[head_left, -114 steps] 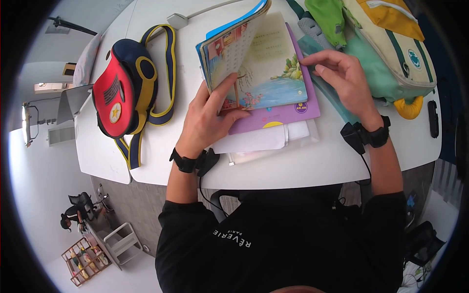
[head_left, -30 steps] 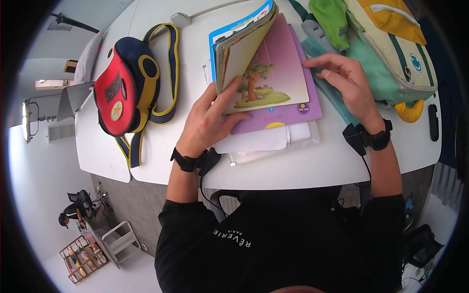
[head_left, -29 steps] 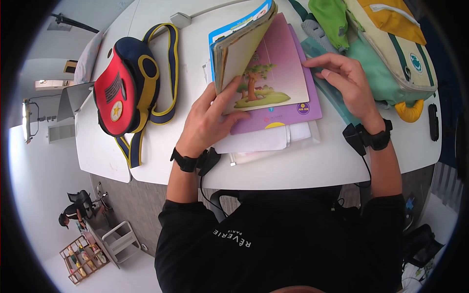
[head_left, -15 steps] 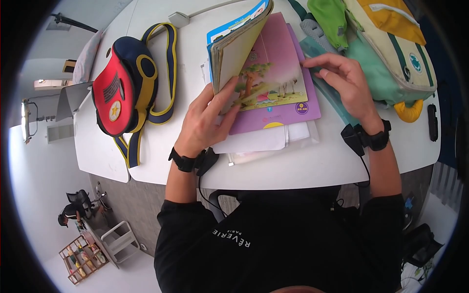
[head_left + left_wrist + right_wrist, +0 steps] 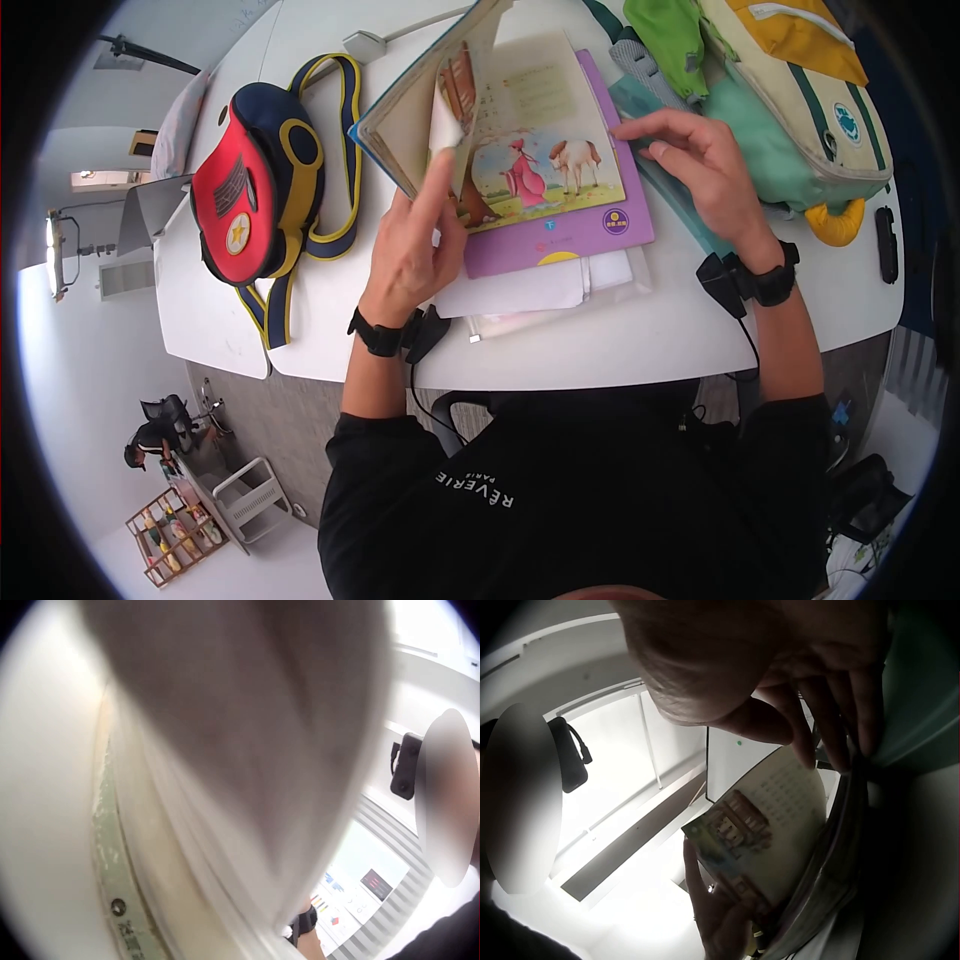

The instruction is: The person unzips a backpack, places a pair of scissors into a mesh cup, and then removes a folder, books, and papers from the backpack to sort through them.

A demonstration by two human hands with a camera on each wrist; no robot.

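An illustrated book [image 5: 545, 165] lies open on a purple book [image 5: 570, 242], its right page showing a pink-robed figure and a white horse. My left hand [image 5: 410, 245] holds the lifted left part of the book, index finger extended along a bent page. In the left wrist view, blurred page edges [image 5: 195, 847] fill the middle. My right hand [image 5: 705, 175] rests by the books' right edge, fingers loosely bent and gripping nothing, fingertips right at that edge. The right wrist view shows the raised page [image 5: 780, 802] with the left hand [image 5: 724, 922] behind it.
White papers [image 5: 525, 287] and a clear pouch [image 5: 560, 315] lie under the books. A teal flat item [image 5: 665, 195] and a cream-green backpack [image 5: 800, 120] stand right. A red-navy bag [image 5: 235, 195] with strap lies left on the white table [image 5: 330, 310]. A black object [image 5: 886, 247] lies far right.
Pages have turned over: the pink tree page has given way to the horse picture. My left hand has tilted the lifted part further left, its index finger now straighter. The right hand stays put.
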